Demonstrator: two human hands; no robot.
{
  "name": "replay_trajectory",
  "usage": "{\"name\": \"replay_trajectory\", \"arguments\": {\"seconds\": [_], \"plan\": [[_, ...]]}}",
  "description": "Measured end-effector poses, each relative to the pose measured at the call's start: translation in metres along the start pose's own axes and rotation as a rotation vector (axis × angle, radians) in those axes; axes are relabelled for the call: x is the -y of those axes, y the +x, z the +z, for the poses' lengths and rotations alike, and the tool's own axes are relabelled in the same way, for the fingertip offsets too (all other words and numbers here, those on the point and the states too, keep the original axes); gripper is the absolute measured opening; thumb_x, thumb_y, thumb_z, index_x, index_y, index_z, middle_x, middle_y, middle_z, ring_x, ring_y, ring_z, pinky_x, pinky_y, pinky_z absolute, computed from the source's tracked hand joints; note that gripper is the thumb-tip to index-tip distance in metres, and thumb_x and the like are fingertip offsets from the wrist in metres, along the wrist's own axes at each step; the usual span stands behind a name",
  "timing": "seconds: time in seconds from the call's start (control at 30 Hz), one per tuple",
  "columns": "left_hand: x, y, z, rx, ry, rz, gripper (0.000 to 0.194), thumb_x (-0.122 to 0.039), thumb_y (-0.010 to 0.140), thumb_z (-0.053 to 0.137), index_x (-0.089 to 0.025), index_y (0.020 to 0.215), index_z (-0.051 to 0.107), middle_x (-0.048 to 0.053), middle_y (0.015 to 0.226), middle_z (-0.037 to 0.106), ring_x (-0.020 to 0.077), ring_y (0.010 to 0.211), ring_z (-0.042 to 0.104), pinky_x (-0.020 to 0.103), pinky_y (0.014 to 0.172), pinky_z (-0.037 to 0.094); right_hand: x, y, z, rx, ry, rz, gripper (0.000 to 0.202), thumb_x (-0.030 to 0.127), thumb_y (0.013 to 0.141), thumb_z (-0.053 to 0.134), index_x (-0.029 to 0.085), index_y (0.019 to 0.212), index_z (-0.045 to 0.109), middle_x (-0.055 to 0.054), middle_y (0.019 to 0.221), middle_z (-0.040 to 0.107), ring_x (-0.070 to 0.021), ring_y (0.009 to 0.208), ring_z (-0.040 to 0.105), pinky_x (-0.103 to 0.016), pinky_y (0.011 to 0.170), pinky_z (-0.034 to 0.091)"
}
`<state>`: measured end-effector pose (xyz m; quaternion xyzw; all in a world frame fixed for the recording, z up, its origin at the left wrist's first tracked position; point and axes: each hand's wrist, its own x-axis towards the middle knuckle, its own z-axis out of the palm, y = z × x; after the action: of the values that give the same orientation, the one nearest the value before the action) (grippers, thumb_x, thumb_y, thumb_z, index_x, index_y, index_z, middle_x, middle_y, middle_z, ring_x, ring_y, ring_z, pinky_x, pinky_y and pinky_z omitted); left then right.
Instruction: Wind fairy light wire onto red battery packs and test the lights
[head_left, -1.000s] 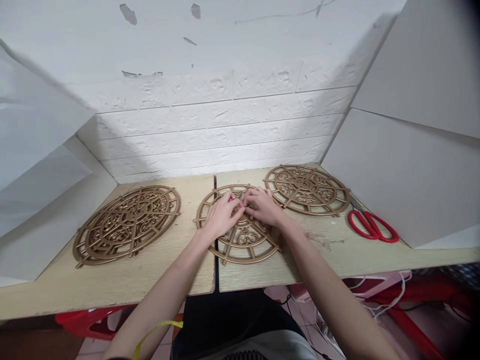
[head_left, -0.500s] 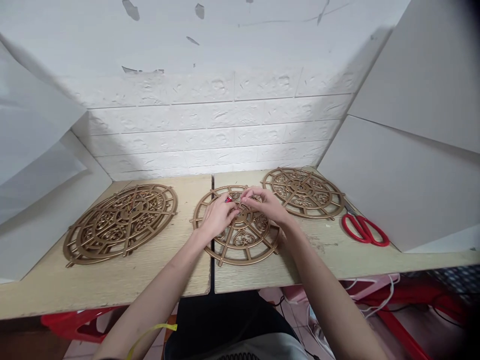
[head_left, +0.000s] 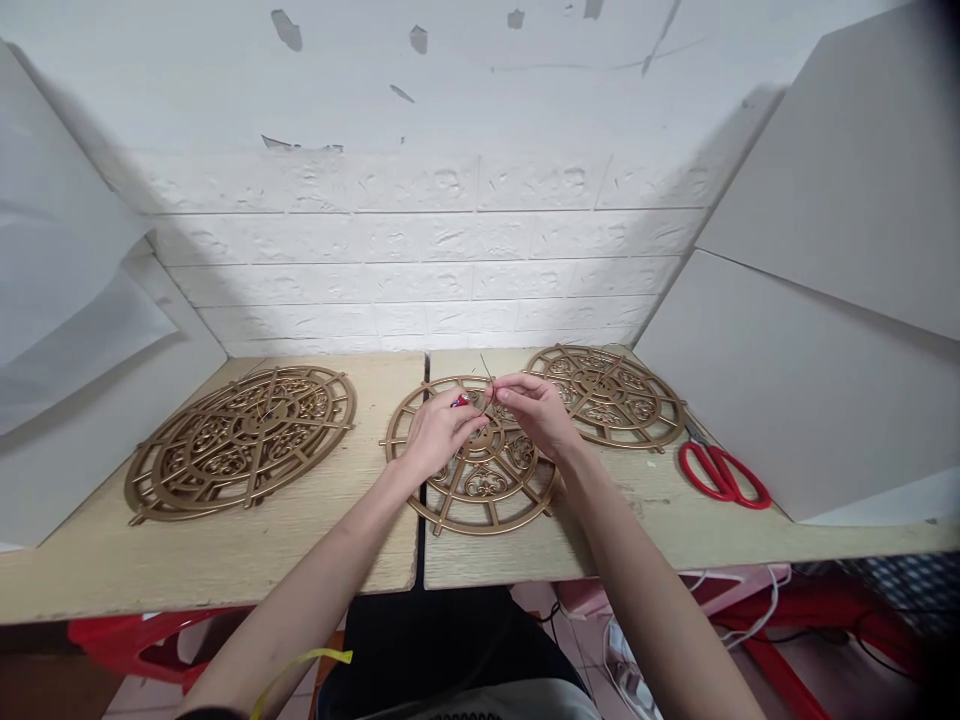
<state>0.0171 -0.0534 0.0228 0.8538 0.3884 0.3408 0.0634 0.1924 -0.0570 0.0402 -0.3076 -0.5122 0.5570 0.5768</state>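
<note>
A round gold-coloured openwork disc (head_left: 487, 482), with a spoked rim and scrollwork, lies flat before me on the table. Over its upper left part my left hand (head_left: 441, 432) is closed, thumb and fingertips pinched at the disc's centre on a thin cord. A small red thing (head_left: 460, 400) shows among its fingers; its kind is unclear. My right hand (head_left: 534, 408) is closed too, pinching the thin cord (head_left: 486, 366), whose loose end sticks up above the fingertips. The cord's lower part is mostly hidden by my fingers.
Stacked matching discs (head_left: 244, 445) lie on the left, and more discs (head_left: 611, 395) at the back right. Red-handled scissors (head_left: 724, 475) rest near the right white panel (head_left: 832, 390). A gap (head_left: 421, 540) splits the table. White brick-patterned wall (head_left: 450, 240) stands behind.
The cord's end now stands up above my right fingertips, where it hardly showed before. My right hand has shifted slightly right and down. The view has tilted a little.
</note>
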Motion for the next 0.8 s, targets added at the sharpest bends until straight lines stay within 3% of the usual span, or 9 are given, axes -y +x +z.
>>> {"name": "replay_trajectory", "arguments": {"seconds": [0.1,0.27,0.37,0.53,0.63,0.8], "plan": [[-0.002,-0.001,0.001,0.022,0.035,0.002,0.035,-0.043,0.089,0.045,-0.021,0.087,0.072,0.006,0.085,0.056,0.0163,0.076,0.053,0.027,0.066,0.04,-0.005,0.002,0.001,-0.047,0.061,-0.01,0.026,0.026,0.055,0.083,0.02,0.076,0.067,0.001,0.072,0.069,-0.0125,0.069,0.062,-0.027,0.071,0.049],[-0.003,-0.001,0.001,0.029,0.072,0.026,0.038,-0.042,0.09,0.042,-0.02,0.085,0.071,0.007,0.082,0.056,0.0168,0.074,0.052,0.027,0.066,0.039,-0.008,0.006,-0.002,-0.105,0.124,0.032,0.052,0.023,0.055,0.083,0.02,0.102,0.062,0.001,0.073,0.069,-0.0123,0.066,0.061,-0.024,0.059,0.045],[-0.003,-0.001,0.001,0.032,0.072,0.035,0.039,-0.042,0.091,0.04,-0.02,0.083,0.071,0.008,0.082,0.056,0.0174,0.075,0.051,0.028,0.066,0.039,-0.007,0.007,-0.005,-0.144,0.154,0.073,0.058,0.023,0.054,0.083,0.02,0.107,0.06,0.0,0.075,0.07,-0.0121,0.062,0.059,-0.024,0.055,0.043],[-0.003,-0.001,0.003,0.022,0.021,0.04,0.037,-0.042,0.09,0.042,-0.02,0.079,0.07,0.007,0.081,0.055,0.0177,0.076,0.052,0.028,0.068,0.04,-0.007,0.008,-0.005,-0.133,0.161,0.113,0.037,0.024,0.053,0.083,0.018,0.087,0.067,-0.001,0.075,0.068,-0.0104,0.059,0.056,-0.023,0.052,0.042],[-0.005,0.0,-0.001,0.004,-0.019,0.05,0.034,-0.042,0.089,0.045,-0.021,0.088,0.071,0.007,0.087,0.057,0.0185,0.082,0.054,0.029,0.072,0.042,-0.007,0.007,-0.004,-0.117,0.143,0.076,0.025,0.027,0.056,0.082,0.019,0.075,0.068,0.0,0.073,0.066,-0.0098,0.059,0.053,-0.023,0.052,0.042],[-0.009,0.002,-0.018,-0.175,-0.23,-0.036,0.037,-0.032,0.094,0.032,-0.02,0.108,0.065,0.007,0.093,0.059,0.0176,0.088,0.056,0.029,0.078,0.043,-0.007,0.008,-0.002,-0.13,0.186,0.013,0.021,0.029,0.057,0.081,0.021,0.071,0.067,0.001,0.068,0.061,-0.0105,0.063,0.052,-0.023,0.053,0.041]]}}
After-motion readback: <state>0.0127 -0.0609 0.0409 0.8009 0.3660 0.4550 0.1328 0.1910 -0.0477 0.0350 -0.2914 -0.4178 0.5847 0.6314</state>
